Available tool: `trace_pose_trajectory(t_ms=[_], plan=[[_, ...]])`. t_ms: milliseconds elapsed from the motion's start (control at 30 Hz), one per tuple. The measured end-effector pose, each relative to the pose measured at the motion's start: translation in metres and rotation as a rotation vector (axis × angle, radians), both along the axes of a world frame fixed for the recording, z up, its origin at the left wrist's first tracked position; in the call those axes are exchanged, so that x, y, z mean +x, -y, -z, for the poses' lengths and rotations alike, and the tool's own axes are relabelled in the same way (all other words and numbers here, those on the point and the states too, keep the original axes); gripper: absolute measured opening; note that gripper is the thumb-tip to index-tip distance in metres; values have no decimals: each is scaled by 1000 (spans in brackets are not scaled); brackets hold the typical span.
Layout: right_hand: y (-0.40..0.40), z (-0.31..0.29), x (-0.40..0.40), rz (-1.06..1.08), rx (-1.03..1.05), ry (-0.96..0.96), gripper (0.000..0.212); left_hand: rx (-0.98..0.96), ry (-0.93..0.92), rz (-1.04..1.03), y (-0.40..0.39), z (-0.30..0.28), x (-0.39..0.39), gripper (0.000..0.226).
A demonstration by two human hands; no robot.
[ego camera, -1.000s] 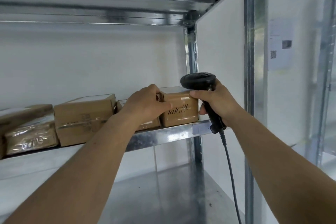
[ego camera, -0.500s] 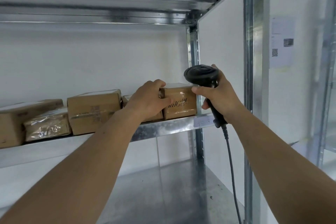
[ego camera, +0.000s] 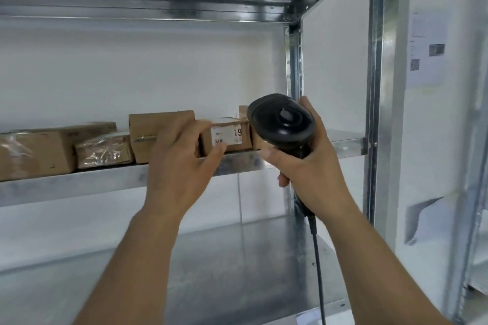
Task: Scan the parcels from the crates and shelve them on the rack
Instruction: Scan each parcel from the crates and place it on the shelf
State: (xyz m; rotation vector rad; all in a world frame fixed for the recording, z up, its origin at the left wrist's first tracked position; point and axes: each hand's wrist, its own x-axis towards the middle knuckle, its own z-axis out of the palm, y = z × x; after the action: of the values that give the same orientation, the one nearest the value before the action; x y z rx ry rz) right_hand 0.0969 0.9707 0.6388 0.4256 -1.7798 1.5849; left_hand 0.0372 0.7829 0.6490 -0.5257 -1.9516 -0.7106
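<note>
The left hand (ego camera: 182, 163) pinches the small brown cardboard parcel (ego camera: 227, 134) with a white printed label, which lies on the galvanised steel rack shelf (ego camera: 105, 179). The right hand (ego camera: 309, 166) grips the black corded handheld scanner (ego camera: 281, 120) just beside the parcel.

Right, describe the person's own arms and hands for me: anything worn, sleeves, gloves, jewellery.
Both arms are bare up to the frame's lower edge: no sleeves in view. The left hand and the right hand wear no gloves, and no rings, watch or wristband show. Fingernails are short and unpainted.
</note>
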Motion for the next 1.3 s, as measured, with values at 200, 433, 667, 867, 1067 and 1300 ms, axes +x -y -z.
trace_pose_trajectory(t_ms=[200, 433, 667, 867, 1067, 1300], plan=[[64, 48, -1, -202, 19, 83, 94, 168, 35, -162, 66, 69, 27, 43], [157, 70, -11, -464, 90, 137, 102, 132, 88, -434, 159, 102, 50, 47], [270, 86, -15, -678, 193, 127, 96, 194, 172, -692, 271, 136, 84, 50], [387, 98, -7, -868, 222, 127, 98, 150, 203, -945, 386, 163, 133, 56], [516, 113, 14, -1004, 222, 130, 96, 148, 292, -1093, 489, 179, 186, 58], [660, 125, 53, -1170, 225, 87, 93, 108, 365, -1283, 605, 197, 261, 57]])
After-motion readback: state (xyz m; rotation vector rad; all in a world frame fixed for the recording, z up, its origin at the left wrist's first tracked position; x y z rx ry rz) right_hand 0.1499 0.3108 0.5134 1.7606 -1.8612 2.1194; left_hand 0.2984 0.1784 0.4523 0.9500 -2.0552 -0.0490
